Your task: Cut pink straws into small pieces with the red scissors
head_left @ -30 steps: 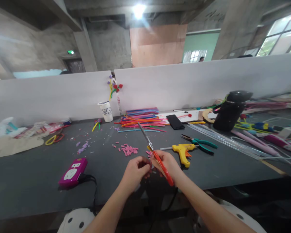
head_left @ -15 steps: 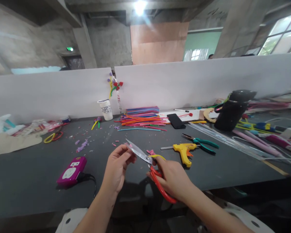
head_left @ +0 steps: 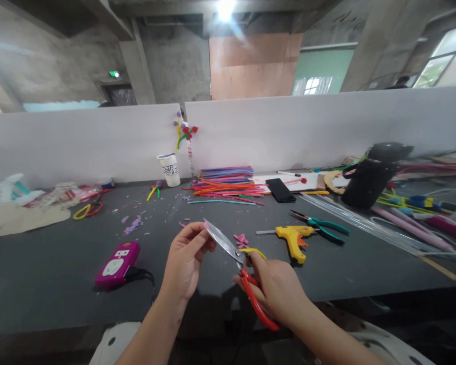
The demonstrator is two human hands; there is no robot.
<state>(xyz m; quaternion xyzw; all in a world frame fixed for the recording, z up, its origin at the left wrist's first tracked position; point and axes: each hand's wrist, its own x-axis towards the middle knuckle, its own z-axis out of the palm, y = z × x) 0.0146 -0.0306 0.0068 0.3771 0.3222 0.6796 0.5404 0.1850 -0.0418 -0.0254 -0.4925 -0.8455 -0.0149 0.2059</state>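
My right hand [head_left: 275,284] is wrapped round a pair of scissors [head_left: 226,244] with red and yellow handles. The blades point up and left and look nearly closed. Their tips reach the fingers of my left hand [head_left: 190,253], which pinches a small pink piece [head_left: 205,226], mostly hidden by fingers and blade. Just beyond the scissors lies a small heap of pink cut pieces [head_left: 240,240] on the dark table [head_left: 175,314]. A few pink bits [head_left: 187,219] lie past my left fingertips.
To the right are a yellow glue gun [head_left: 294,241], teal-handled pliers [head_left: 323,226] and a black jug [head_left: 374,175]. Behind lie coloured pipe cleaners [head_left: 228,185], a phone [head_left: 280,190] and a paper cup [head_left: 169,170]. At left sit a magenta corded box [head_left: 117,263], purple scraps [head_left: 132,226] and other scissors [head_left: 88,210].
The view has shifted slightly, so most things sit a little further right. The scissors stay at my left fingertips, and more of the pink heap shows beside the blades.
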